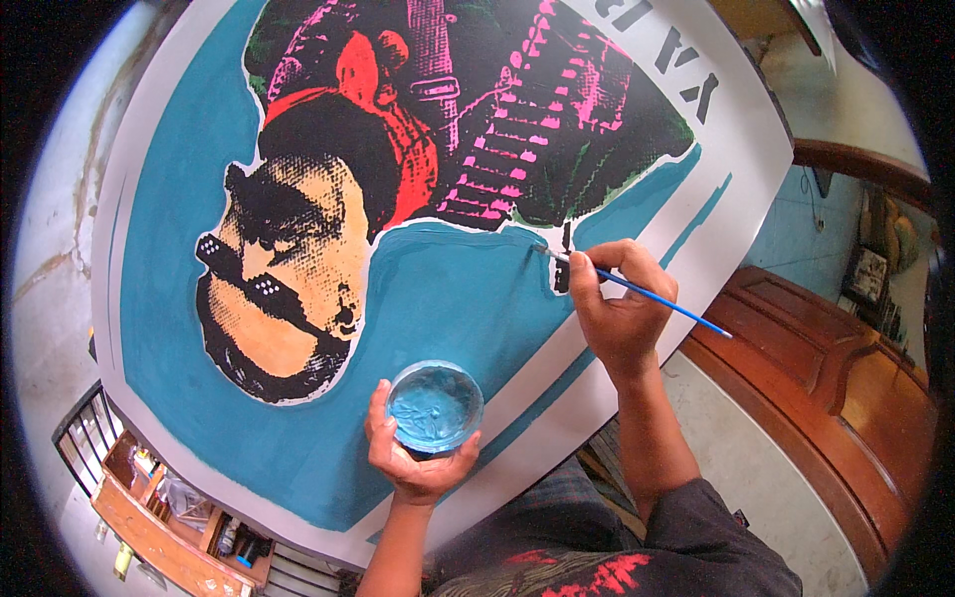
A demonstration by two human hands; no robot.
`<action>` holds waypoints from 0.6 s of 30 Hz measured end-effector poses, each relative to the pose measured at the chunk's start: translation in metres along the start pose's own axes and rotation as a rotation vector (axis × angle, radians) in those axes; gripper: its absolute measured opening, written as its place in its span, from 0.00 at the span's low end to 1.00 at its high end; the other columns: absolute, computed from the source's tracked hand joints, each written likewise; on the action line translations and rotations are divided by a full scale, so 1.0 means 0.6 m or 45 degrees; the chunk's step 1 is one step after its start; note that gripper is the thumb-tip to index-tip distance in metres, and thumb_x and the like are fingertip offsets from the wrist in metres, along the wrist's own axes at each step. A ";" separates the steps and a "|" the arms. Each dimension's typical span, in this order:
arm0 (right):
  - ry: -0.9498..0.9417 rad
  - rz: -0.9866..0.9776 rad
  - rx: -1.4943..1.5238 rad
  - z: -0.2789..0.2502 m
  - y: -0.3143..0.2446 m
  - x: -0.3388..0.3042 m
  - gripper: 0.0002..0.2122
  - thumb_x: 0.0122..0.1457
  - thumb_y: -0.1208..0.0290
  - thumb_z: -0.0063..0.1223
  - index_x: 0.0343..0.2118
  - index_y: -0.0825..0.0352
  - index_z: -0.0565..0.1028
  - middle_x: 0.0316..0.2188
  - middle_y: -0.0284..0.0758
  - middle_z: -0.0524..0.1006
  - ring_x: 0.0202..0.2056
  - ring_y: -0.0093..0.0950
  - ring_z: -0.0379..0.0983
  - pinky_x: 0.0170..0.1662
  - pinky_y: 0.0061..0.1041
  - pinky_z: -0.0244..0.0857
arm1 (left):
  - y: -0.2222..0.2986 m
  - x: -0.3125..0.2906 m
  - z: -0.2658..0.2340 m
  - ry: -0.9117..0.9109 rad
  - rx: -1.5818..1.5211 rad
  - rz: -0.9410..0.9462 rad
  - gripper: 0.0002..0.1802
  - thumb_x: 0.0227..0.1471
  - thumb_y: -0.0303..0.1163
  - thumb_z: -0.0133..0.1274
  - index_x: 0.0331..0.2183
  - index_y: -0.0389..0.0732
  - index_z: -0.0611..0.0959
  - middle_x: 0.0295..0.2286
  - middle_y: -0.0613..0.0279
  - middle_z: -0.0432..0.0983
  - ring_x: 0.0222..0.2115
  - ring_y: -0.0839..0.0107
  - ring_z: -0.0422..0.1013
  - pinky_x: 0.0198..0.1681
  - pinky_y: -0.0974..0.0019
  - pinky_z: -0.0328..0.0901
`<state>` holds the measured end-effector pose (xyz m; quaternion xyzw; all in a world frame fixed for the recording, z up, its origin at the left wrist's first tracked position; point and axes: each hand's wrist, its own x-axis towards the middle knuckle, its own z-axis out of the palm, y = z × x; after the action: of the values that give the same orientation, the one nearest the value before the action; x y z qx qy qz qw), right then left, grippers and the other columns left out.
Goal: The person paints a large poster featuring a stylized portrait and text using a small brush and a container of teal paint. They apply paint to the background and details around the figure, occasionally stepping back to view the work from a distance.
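Pinching a slim blue paintbrush, the right hand stood over the right part of a large painted panel that I followed through the head camera from afar. Its thumb and bent fingers were pressed together on the handle near the pale ferrule; the handle sloped toward the near right, and the bristle end lay at the edge of a flat blue field, just beside a short black strip edged in white. I could not tell whether the bristles bore on the surface or were slightly raised.

The left hand cupped a small round bowl over the near part of the panel, its digits curved up along the left and right sides; those beneath the bowl were hidden from me. Within the bowl I noted glossy blue paint, close to the blue field in colour, with ridges across its surface.

A tan-and-black head occupied the panel's left, with a red shape at its far right side and pink marks on black farther off. Dark lettering ran along the far right margin. To the right of the panel I saw brown panelled wood; at the near left, a wooden unit with compartments; and at the near edge, a dark shirt with red print.
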<state>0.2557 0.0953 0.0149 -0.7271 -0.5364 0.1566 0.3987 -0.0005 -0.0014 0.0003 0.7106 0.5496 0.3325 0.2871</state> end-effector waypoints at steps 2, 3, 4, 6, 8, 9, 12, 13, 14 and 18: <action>-0.002 0.049 0.075 -0.001 -0.007 0.004 0.06 0.44 0.77 0.64 0.19 0.66 0.76 0.18 0.37 0.76 0.20 0.31 0.73 0.26 0.28 0.64 | 0.000 0.000 0.000 -0.003 -0.004 -0.004 0.51 0.40 0.51 0.67 0.53 0.42 0.53 0.54 0.28 0.54 0.53 0.41 0.60 0.56 0.44 0.58; -0.002 0.073 0.113 -0.001 -0.010 0.005 0.06 0.44 0.77 0.64 0.19 0.66 0.76 0.18 0.37 0.76 0.20 0.31 0.72 0.26 0.28 0.64 | 0.000 -0.001 0.000 -0.002 -0.008 -0.008 0.51 0.40 0.51 0.67 0.53 0.42 0.53 0.54 0.28 0.54 0.53 0.41 0.60 0.56 0.44 0.58; -0.003 0.038 0.104 0.004 -0.009 0.007 0.06 0.44 0.77 0.64 0.19 0.66 0.76 0.18 0.37 0.76 0.20 0.31 0.72 0.26 0.27 0.64 | 0.000 -0.001 0.001 -0.002 -0.013 -0.011 0.51 0.40 0.51 0.67 0.53 0.42 0.53 0.54 0.28 0.54 0.53 0.41 0.60 0.56 0.44 0.58; -0.002 -0.030 0.082 0.014 -0.008 0.013 0.06 0.44 0.77 0.64 0.19 0.66 0.76 0.18 0.37 0.76 0.20 0.31 0.72 0.26 0.27 0.64 | -0.001 -0.002 0.001 0.004 -0.010 -0.008 0.51 0.40 0.52 0.67 0.53 0.42 0.53 0.54 0.28 0.54 0.53 0.41 0.60 0.56 0.44 0.58; -0.001 -0.015 0.064 0.018 -0.010 0.013 0.06 0.44 0.76 0.64 0.20 0.65 0.76 0.18 0.36 0.76 0.20 0.31 0.72 0.26 0.27 0.64 | -0.002 -0.002 0.002 0.008 -0.011 -0.005 0.51 0.40 0.52 0.67 0.53 0.42 0.53 0.54 0.27 0.54 0.53 0.41 0.60 0.56 0.44 0.58; -0.002 -0.007 0.057 0.019 -0.011 0.013 0.06 0.44 0.76 0.65 0.20 0.65 0.76 0.18 0.36 0.76 0.20 0.31 0.72 0.26 0.27 0.65 | -0.003 -0.002 0.002 0.008 -0.013 -0.003 0.51 0.40 0.52 0.67 0.53 0.42 0.53 0.54 0.27 0.54 0.53 0.41 0.60 0.56 0.44 0.58; 0.017 -0.015 0.037 0.021 -0.010 0.013 0.06 0.45 0.76 0.65 0.20 0.65 0.76 0.18 0.36 0.76 0.21 0.31 0.72 0.26 0.27 0.65 | -0.002 -0.002 0.001 -0.002 -0.006 -0.003 0.52 0.40 0.52 0.67 0.53 0.42 0.52 0.54 0.27 0.54 0.53 0.42 0.60 0.56 0.45 0.59; 0.019 -0.016 0.046 0.022 -0.010 0.013 0.06 0.45 0.76 0.65 0.20 0.65 0.76 0.18 0.35 0.76 0.21 0.31 0.73 0.26 0.27 0.65 | -0.002 -0.002 0.000 -0.007 -0.001 -0.004 0.52 0.39 0.52 0.67 0.53 0.42 0.52 0.55 0.27 0.53 0.53 0.42 0.60 0.56 0.45 0.59; 0.021 -0.017 0.055 0.023 -0.010 0.014 0.05 0.45 0.76 0.65 0.20 0.65 0.77 0.18 0.35 0.76 0.21 0.31 0.73 0.26 0.28 0.65 | -0.002 -0.003 0.001 0.001 -0.008 -0.006 0.52 0.39 0.52 0.67 0.53 0.42 0.52 0.55 0.27 0.53 0.53 0.42 0.60 0.56 0.45 0.59; 0.020 0.031 0.117 0.026 -0.014 0.013 0.05 0.45 0.76 0.64 0.20 0.65 0.77 0.18 0.35 0.76 0.21 0.31 0.73 0.27 0.27 0.65 | -0.005 -0.006 0.004 0.014 -0.030 -0.009 0.52 0.39 0.51 0.68 0.54 0.42 0.52 0.55 0.27 0.53 0.53 0.42 0.60 0.56 0.45 0.59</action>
<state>0.2432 0.1099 0.0130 -0.7158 -0.5167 0.1801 0.4338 -0.0013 -0.0039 -0.0040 0.7033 0.5498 0.3419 0.2935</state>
